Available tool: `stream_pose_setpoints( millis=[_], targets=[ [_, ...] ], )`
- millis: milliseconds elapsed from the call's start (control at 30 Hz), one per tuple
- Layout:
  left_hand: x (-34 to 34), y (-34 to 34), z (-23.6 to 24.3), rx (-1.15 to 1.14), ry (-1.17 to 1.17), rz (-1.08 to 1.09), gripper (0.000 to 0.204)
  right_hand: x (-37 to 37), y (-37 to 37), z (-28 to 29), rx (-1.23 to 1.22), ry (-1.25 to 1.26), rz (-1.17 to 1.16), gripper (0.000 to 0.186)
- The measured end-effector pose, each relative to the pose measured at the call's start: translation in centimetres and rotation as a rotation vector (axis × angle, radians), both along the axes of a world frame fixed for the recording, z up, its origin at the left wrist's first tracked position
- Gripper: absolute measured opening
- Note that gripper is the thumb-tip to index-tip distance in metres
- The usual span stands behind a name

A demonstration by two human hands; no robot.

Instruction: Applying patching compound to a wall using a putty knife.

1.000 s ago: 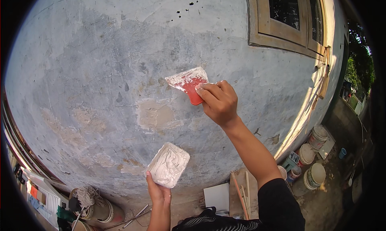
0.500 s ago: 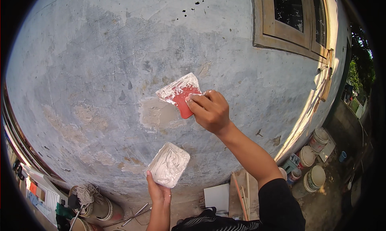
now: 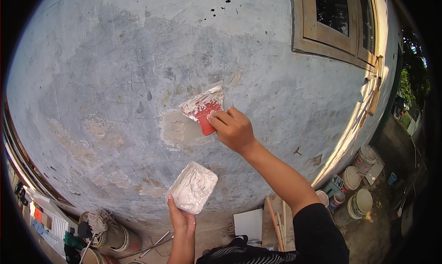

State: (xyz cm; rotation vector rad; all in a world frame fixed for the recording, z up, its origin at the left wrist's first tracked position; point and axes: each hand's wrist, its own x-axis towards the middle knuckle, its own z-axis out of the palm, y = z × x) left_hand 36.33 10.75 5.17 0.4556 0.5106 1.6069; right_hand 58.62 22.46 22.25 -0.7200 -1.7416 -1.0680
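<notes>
My right hand [image 3: 230, 128] grips a red scraper [image 3: 206, 120] whose wide edge is coated in white paste, held at the grey-blue plastered wall [image 3: 106, 48], just above a rough beige patch [image 3: 175, 135]. Below it, my left hand [image 3: 182, 218] holds a shallow rectangular container [image 3: 193, 188] full of white paste, its fingers under and around the bottom.
A wooden-framed window [image 3: 331, 34] is at the upper right. Stacked buckets [image 3: 363, 199] stand at lower right; buckets [image 3: 117, 241] and a mop head [image 3: 99, 220] are at lower left. Boards [image 3: 247, 225] and wooden sticks [image 3: 277, 227] lie below the wall.
My right hand and the scraper have moved down and left from higher on the wall; over the last half second the shift is slight. My left hand and container have stayed in place.
</notes>
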Motion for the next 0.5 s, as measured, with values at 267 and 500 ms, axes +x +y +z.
stream_pose_setpoints(
  millis=[267,500],
  targets=[
    [-0.4,0.0,-0.7,0.015,0.006,0.003,0.066,0.5,-3.0,-0.4,-0.034,0.033,0.116,0.023],
    [-0.1,-0.3,-0.4,-0.002,0.015,0.000,0.066,2.6,-1.6,1.5,-0.316,0.952,0.756,0.013]
  ],
)
